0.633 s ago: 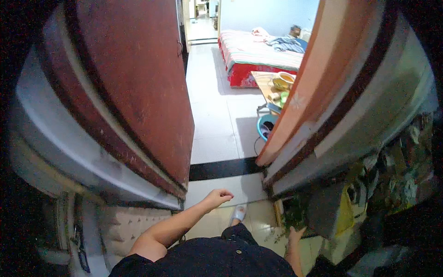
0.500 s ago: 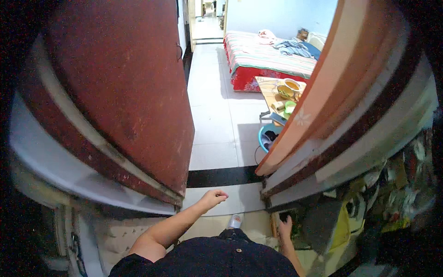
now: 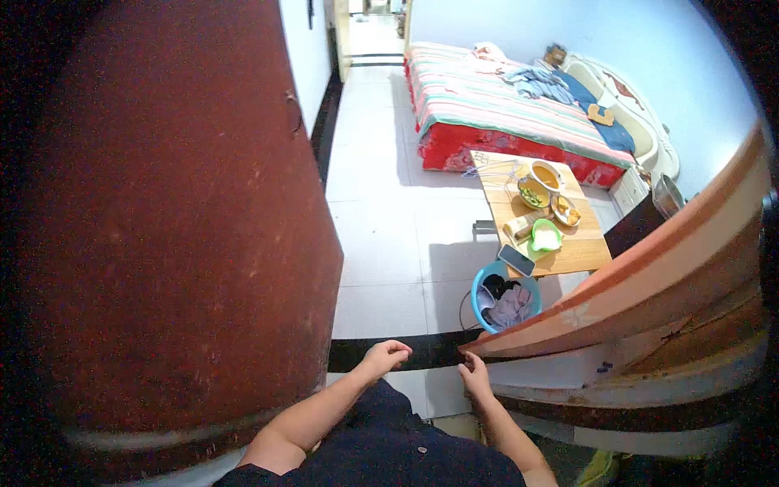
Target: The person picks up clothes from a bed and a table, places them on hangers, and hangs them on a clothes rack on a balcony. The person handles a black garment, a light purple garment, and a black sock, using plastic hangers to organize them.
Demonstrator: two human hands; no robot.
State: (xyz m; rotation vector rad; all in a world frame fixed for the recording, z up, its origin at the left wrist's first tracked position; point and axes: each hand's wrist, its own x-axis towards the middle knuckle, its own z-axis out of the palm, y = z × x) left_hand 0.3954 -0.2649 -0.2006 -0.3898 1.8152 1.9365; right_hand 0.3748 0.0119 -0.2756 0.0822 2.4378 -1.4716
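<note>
My left hand [image 3: 385, 359] is loosely curled; I cannot tell if it grips anything. My right hand [image 3: 476, 377] is released, fingers parted, beside the corner of the orange curtain [image 3: 625, 300] stretching toward two o'clock. The blue basin [image 3: 475, 294] of clothes [image 3: 511, 307] sits at its one o'clock.

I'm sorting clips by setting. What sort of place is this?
Most likely a bedroom in a home: there's a bed, a wooden table with food on it, and a blue basin of cloth.
</note>
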